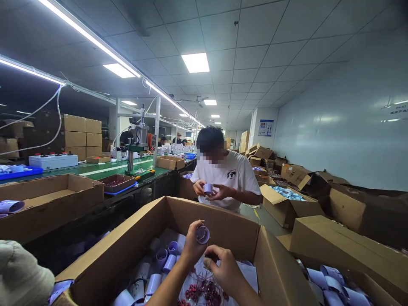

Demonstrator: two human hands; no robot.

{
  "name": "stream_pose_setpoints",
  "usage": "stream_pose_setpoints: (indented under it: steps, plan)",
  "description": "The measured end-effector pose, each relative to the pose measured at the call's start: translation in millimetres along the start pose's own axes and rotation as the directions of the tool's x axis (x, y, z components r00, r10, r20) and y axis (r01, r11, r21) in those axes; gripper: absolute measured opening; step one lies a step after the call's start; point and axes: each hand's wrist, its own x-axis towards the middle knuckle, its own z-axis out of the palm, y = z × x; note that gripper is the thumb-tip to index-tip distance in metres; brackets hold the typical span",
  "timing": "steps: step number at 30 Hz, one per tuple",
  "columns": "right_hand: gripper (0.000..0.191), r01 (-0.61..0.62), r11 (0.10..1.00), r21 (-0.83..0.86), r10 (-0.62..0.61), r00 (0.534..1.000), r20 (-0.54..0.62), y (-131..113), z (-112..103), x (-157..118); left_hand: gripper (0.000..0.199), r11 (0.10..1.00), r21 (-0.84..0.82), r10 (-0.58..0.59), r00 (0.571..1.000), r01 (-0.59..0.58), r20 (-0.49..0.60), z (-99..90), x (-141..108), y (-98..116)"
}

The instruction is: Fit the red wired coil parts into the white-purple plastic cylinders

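Note:
Above the open cardboard box, my left hand is wrapped round a lilac plastic cup, its round end facing me. Close to its right, my right hand has thumb and fingertips pinched together at a small dark item, too small to make out, with a thin wire near the cup. Below my hands lies a pile of small red parts with thin wires on white sheeting. More lilac cups lie in the left part of the box.
Across the box a person in a white shirt holds another lilac cup. A green conveyor bench with a press machine runs along the left. At the right stand cartons and a heap of lilac cups.

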Motion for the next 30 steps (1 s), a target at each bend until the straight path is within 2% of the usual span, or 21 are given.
stream_pose_setpoints:
  steps: [6,9,13,16,19,22,26,30]
  plan:
    - [0.012,0.006,0.999,0.041,-0.005,1.000,-0.024,2.0,1.0,1.4,0.039,0.999,0.033,-0.008,1.000,0.007,0.010,-1.9,1.0,2.0]
    - [0.012,-0.049,0.981,0.186,0.056,0.998,-0.033,7.7,3.0,4.8,0.042,0.997,0.074,0.033,0.997,-0.037,0.066,-3.3,1.0,6.1]
    - [0.020,-0.118,0.893,0.434,0.170,0.982,-0.081,15.8,3.8,10.3,0.038,0.990,0.104,0.093,0.993,-0.100,0.068,-2.6,0.7,11.2]
    - [0.030,-0.110,0.859,0.499,0.189,0.976,-0.112,17.4,1.5,12.0,0.038,0.986,0.116,0.109,0.992,-0.116,0.067,-0.9,-0.4,14.6]
    - [0.029,-0.046,0.904,0.426,0.133,0.975,-0.178,15.4,-0.5,10.6,0.044,0.985,0.109,0.123,0.988,-0.133,0.096,0.8,-2.9,18.5]
    - [0.020,0.016,0.970,0.243,0.053,0.960,-0.275,13.3,0.6,8.0,0.048,0.984,0.077,0.151,0.980,-0.162,0.127,2.4,-5.7,22.9]
    - [0.009,0.104,0.994,-0.015,-0.100,0.891,-0.442,12.8,5.4,5.8,0.039,0.984,0.044,0.166,0.977,-0.173,0.132,4.3,-7.6,30.3]
    - [0.007,0.092,0.990,-0.110,-0.136,0.852,-0.506,12.7,8.8,5.2,0.033,0.981,0.015,0.191,0.972,-0.195,0.133,6.2,-8.5,37.5]
